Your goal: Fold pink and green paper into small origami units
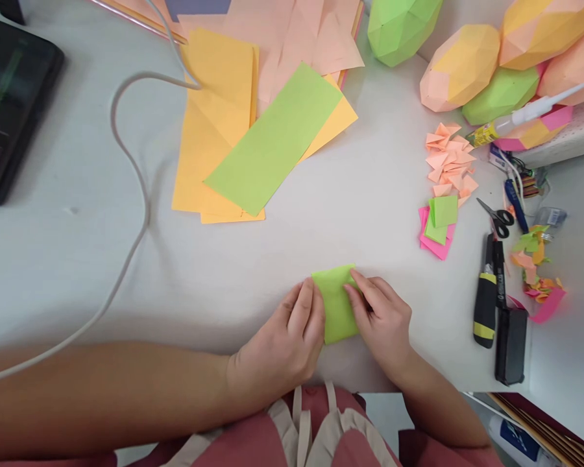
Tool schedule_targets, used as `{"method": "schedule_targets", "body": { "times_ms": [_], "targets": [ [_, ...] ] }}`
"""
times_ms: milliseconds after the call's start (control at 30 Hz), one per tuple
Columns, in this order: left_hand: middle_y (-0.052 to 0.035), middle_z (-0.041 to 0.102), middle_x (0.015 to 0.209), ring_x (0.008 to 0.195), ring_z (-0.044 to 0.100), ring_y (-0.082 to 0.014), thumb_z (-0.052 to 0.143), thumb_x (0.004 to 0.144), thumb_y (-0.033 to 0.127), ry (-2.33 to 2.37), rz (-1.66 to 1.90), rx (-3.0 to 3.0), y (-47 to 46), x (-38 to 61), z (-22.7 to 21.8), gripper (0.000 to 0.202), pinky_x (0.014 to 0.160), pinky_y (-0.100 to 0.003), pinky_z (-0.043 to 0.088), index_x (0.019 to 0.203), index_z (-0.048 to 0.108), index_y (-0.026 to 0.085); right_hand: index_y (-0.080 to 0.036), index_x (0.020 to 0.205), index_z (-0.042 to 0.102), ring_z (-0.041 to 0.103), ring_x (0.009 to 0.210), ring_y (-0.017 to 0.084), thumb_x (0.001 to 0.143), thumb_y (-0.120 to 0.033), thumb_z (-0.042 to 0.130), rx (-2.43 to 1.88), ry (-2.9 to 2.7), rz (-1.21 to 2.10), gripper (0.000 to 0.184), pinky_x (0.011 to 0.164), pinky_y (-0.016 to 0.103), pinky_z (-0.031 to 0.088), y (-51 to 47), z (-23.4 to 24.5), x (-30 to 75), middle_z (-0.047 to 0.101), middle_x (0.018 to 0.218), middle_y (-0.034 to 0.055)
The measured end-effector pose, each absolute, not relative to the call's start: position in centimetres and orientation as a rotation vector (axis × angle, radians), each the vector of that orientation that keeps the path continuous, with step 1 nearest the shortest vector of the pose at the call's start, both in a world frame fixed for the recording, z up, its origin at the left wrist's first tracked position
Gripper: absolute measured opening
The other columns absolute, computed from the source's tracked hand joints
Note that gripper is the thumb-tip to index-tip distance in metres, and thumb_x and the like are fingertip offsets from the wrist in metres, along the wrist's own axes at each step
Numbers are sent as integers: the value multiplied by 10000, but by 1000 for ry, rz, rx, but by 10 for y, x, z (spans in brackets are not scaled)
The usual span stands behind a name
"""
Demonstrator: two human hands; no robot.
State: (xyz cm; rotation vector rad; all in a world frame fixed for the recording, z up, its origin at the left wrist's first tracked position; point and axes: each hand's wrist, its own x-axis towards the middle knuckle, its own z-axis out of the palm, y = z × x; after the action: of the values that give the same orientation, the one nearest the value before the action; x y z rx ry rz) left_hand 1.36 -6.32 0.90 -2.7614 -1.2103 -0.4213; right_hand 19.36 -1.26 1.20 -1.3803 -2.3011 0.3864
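Observation:
A folded green paper (337,308) lies near the table's front edge, between my two hands. My left hand (285,334) is closed along its left edge, fingers bunched together, the thumb mostly hidden. At the paper's upper right, my right hand (382,318) pinches the edge between thumb and fingers. Farther up the table, a long green paper strip (277,143) rests slantwise over yellow paper sheets (209,149). Small folded green squares (445,211) sit on pink ones (435,250) to the right, below a heap of folded peach paper pieces (450,159).
Faceted paper shapes (460,68) crowd the upper right beside a glue bottle (511,123). Scissors (499,218), a utility knife (485,305), a black box-like object (511,344) and paper scraps (535,259) line the right side. A white cable (143,194) crosses the left, near a black device (14,110).

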Motion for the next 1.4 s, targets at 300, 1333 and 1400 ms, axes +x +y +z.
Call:
{"method": "schedule_targets", "body": {
  "times_ms": [300, 1333, 1400],
  "targets": [
    [-235, 670, 1056, 1009, 639, -378, 485, 825, 125, -1223, -394, -2753, -62, 14, 10, 302, 841, -458, 562, 1020, 649, -37, -160, 1082, 650, 572, 618, 94, 911, -134, 522, -1390, -2310, 378, 215, 543, 214, 483, -12, 12, 194, 630, 743, 26],
    [-255, 651, 1092, 1024, 634, -378, 474, 827, 112, -1236, -394, -2751, -63, 14, 8, 321, 852, -455, 549, 1054, 632, -50, -182, 1088, 661, 580, 609, 109, 922, -160, 503, -1402, -2323, 364, 230, 550, 229, 490, -11, 13, 193, 639, 745, 28],
    [-255, 649, 1095, 1030, 631, -380, 472, 827, 113, -1233, -387, -2754, -63, 15, 8, 328, 855, -455, 548, 1061, 631, -52, -183, 1095, 661, 583, 612, 111, 922, -159, 501, -1406, -2322, 365, 237, 552, 232, 493, -11, 13, 193, 643, 748, 31]
  ]
}}
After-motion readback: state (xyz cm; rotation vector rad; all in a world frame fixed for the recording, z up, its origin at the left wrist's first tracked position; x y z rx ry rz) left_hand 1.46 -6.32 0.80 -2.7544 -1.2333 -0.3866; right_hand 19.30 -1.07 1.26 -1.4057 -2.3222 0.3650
